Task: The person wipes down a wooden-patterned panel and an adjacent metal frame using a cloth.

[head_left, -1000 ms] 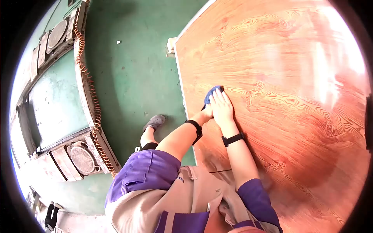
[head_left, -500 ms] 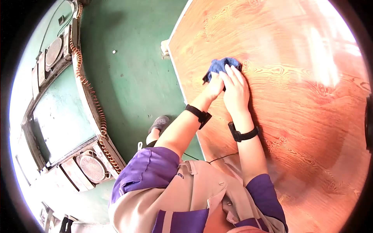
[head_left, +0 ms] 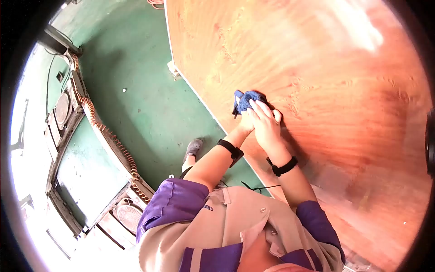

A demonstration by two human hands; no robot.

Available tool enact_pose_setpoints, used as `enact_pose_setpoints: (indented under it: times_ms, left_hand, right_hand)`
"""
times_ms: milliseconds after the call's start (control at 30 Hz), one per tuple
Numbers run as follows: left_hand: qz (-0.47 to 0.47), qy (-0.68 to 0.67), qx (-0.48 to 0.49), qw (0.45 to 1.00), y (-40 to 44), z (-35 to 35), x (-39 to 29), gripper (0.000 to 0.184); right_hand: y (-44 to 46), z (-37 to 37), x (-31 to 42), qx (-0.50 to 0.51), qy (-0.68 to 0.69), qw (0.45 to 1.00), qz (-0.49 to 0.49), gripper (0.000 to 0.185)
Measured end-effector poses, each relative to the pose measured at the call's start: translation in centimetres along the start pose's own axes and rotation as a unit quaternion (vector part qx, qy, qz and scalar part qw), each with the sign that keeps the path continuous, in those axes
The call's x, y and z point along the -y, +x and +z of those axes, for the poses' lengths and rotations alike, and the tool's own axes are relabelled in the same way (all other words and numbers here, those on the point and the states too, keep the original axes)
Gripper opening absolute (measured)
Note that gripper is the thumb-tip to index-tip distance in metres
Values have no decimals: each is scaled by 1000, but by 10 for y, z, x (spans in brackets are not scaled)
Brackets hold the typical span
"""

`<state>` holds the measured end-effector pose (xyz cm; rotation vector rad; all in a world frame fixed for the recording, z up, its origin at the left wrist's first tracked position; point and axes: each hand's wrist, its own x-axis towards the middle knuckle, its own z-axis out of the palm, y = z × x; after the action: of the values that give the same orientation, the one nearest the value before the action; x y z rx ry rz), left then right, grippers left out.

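Note:
A dark blue cloth [head_left: 248, 100] lies bunched on the wood-grain surface [head_left: 326, 113], not far from its left edge. My left hand [head_left: 247, 121] is closed on the lower side of the cloth, its fingers partly hidden. Over the cloth and against the left hand rests my right hand [head_left: 266, 127], with its bent fingertips pressed on the cloth and its outer finger a little apart. A black strap [head_left: 232, 152] circles the left wrist, and another black strap [head_left: 282, 167] the right.
Green floor [head_left: 140, 90] runs along the left of the surface. Farther left stands a metal frame [head_left: 68, 131] with a coiled orange hose [head_left: 113, 140] along it. A pale block [head_left: 173, 70] juts from under the surface's edge. A thin black cable [head_left: 260, 187] hangs near my waist.
The view has turned, so the surface's edge slants more. Both hands and the cloth appear lower and slightly left in the picture. My right fingers look more bent over the cloth.

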<state>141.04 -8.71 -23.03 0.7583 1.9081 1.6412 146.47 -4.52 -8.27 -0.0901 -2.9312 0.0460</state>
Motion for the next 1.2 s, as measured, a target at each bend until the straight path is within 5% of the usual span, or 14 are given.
enact_pose_setpoints:
  times_ms: [167, 333, 467, 533, 600, 633, 700, 767, 833, 967, 1100, 1200]
  left_hand:
    - [-142, -138, 98, 975, -106, 85, 4, 34]
    - [-124, -257, 121, 951, -149, 177, -55, 32]
    - [-14, -312, 115, 943, -183, 238, -118, 32]
    - [95, -237, 109, 961, -207, 239, -168, 32]
    - [287, 45, 98, 952, -235, 212, -245, 35]
    - [296, -21, 38, 954, -249, 216, -265, 38]
    - [472, 30, 104, 875, -249, 203, -298, 44]
    - [581, 91, 104, 802, -226, 203, -320, 64]
    - [670, 145, 110, 720, -196, 202, -366, 65]
    - [769, 156, 62, 617, -183, 220, -445, 60]
    - [737, 284, -33, 612, -196, 257, -440, 55]
    - [721, 351, 2, 598, -204, 269, -401, 52]
  right_hand:
    - [-123, -27, -16, 9, -11, 999, 47, 30]
    - [-230, -93, -28, -51, -49, 993, 90, 27]
    - [-300, -149, -33, -140, -108, 975, 132, 25]
    - [-322, -177, -38, -192, -144, 959, 151, 23]
    - [-343, -204, -47, -234, -169, 944, 159, 19]
    - [-351, -215, -52, -253, -185, 935, 164, 20]
    - [-358, -248, -55, -331, -216, 902, 175, 14]
    - [-365, -285, -55, -408, -234, 860, 197, 9]
    - [-374, -319, -60, -505, -306, 784, 190, 6]
    - [-392, -355, -56, -585, -361, 671, 279, 25]
    - [-389, -316, -57, -558, -253, 687, 390, 53]
    - [-390, -265, -47, -465, -215, 721, 467, 53]
